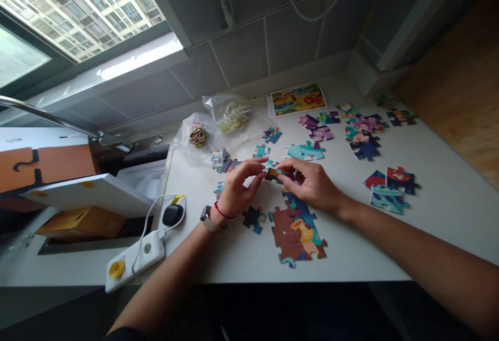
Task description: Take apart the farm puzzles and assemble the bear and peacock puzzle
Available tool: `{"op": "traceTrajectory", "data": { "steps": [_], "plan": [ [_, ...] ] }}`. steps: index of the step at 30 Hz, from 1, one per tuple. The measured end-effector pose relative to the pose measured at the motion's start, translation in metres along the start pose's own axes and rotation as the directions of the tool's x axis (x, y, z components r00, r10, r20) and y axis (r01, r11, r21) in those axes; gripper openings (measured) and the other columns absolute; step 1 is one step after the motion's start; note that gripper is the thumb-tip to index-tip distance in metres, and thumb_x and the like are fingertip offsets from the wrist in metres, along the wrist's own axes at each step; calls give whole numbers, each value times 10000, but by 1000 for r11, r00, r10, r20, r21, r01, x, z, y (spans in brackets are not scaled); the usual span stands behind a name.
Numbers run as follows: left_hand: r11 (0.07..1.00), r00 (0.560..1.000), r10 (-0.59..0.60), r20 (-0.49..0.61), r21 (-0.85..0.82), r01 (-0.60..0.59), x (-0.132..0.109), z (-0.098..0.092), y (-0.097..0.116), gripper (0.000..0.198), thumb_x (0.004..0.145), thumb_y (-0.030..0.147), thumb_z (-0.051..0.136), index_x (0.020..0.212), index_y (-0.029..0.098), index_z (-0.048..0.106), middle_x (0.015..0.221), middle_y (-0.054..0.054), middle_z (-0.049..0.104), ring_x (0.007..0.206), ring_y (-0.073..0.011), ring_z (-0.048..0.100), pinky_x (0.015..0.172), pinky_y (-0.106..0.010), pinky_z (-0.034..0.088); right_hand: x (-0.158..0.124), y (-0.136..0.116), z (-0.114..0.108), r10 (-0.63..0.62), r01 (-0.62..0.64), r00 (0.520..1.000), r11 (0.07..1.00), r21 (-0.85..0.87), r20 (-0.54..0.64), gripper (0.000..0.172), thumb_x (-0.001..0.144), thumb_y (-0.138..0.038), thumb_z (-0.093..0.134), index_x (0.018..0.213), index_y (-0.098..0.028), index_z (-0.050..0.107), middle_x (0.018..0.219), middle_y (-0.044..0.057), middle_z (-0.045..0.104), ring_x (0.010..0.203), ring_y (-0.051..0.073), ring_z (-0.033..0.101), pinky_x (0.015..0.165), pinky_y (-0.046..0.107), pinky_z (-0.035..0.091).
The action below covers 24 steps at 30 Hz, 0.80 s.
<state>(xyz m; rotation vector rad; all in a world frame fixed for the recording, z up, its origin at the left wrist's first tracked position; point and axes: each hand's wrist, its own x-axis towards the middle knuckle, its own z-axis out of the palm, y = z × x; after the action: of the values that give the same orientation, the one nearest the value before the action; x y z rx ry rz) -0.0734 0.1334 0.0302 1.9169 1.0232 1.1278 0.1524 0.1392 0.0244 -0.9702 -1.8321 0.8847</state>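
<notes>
My left hand, with a watch and a red cord at the wrist, pinches the left side of a jigsaw piece. On the piece's right side, the thumb and fingers of my right hand are closed. Dark, orange and teal colours show on it; the fingers cover part. Just below lies a joined section of puzzle with a brown animal and a yellow shape. A loose dark blue piece rests under my left hand. Above my right hand is a teal joined section.
A picture card lies by the wall, beside clear plastic bags of pieces. More pieces are spread at the right, with a small group nearer. A power strip and black charger occupy the left edge, beside a sink.
</notes>
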Motion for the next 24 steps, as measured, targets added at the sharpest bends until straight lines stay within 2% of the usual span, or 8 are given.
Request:
{"op": "traceTrajectory", "data": {
  "steps": [3,5,7,12,16,19,22,24],
  "plan": [
    [999,997,-33,-71,1,33,-3,-2,-2,96,1009,175,656,1101,179,685,1100,-80,778,934,-152,765,859,-287,638,-3,1,0,199,-191,980,957,218,-14,286,920,-257,708,1200,-237,655,864,-18,649,681,131,648,597,252,596],
    [997,998,-38,-55,60,41,-6,-8,-1,78,1009,159,650,1060,182,705,997,-55,788,897,-146,756,842,-277,616,-4,1,0,266,-273,962,901,339,67,510,914,-267,721,1405,-276,582,977,-3,640,769,139,697,642,258,649],
    [993,1000,-14,-14,118,15,-7,-13,0,82,1006,144,646,1045,182,708,974,-52,796,886,-149,754,833,-278,604,-6,0,1,293,-330,944,854,402,152,594,918,-268,727,1484,-306,552,1113,29,657,837,152,736,723,291,692],
    [979,994,65,85,189,-80,-5,-17,4,92,995,156,666,1073,185,705,966,-45,792,872,-142,747,836,-277,593,-7,-5,1,295,-349,937,836,423,189,393,942,-291,732,1332,-268,700,1315,80,691,877,186,777,807,339,715],
    [975,984,74,161,195,-105,-6,-15,6,199,990,229,708,1185,201,679,971,-35,790,887,-153,745,863,-303,597,-7,-6,-1,279,-319,947,869,377,158,451,955,-304,726,1398,-269,645,1039,41,757,809,175,755,712,285,689],
    [969,983,87,163,213,-121,-6,-15,7,104,997,211,694,1100,206,697,958,-33,782,887,-156,741,846,-300,596,-5,-5,-4,263,-271,962,904,331,68,409,931,-330,763,1322,-269,660,858,2,732,753,163,725,654,248,640],
    [967,976,124,179,200,-159,-6,-14,7,15,991,200,700,1005,201,707,937,-41,769,886,-164,730,827,-302,595,-4,-3,-7,262,-263,964,931,251,36,213,923,-376,763,1085,-239,745,886,22,760,746,166,719,633,252,611],
    [970,974,119,193,188,-156,-6,-13,6,38,985,225,719,1012,199,709,943,-49,768,884,-169,729,828,-309,595,-3,-3,-8,256,-259,966,944,204,42,184,929,-391,743,1008,-228,777,936,34,784,751,167,718,635,262,604]
  ]
}}
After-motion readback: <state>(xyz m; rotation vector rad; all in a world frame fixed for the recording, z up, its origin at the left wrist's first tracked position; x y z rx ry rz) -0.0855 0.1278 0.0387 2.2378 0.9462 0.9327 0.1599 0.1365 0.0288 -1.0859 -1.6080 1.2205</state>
